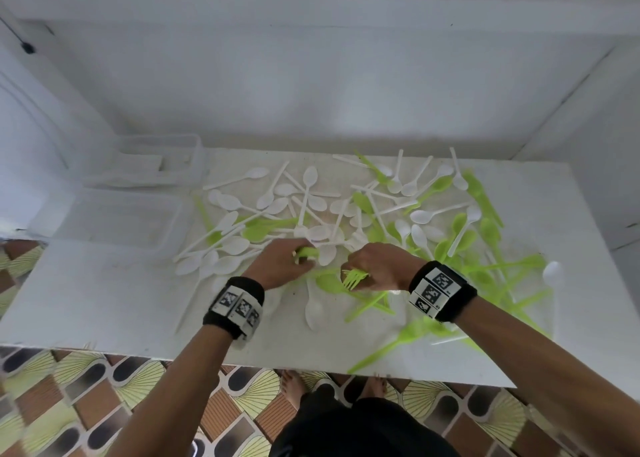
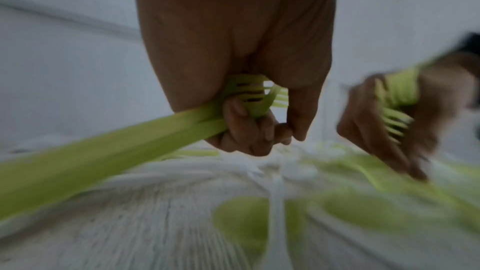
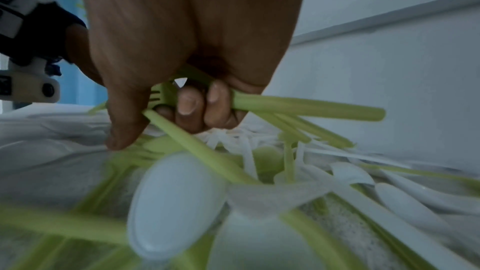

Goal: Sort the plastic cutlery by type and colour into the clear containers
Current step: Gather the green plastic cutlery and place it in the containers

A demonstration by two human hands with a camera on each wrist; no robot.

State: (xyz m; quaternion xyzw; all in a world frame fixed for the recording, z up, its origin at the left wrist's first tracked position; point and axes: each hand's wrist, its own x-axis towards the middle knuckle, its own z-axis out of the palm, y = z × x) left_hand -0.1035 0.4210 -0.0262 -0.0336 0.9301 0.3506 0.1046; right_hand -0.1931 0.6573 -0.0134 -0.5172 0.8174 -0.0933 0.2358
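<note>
Here left hand (image 1: 282,262) curled round bunch of green forks (image 2: 249,98), handles trailing toward near-left table edge (image 1: 104,347). Right hand (image 1: 375,266) gripped second green fork bundle (image 1: 354,279), tines toward left hand. Clear containers (image 1: 114,219) at far-left corner, nearer left hand.

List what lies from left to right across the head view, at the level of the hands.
Bare table → white spoons → left hand gripping green forks → right hand gripping green forks → loose green cutlery → lone white spoon.
</note>
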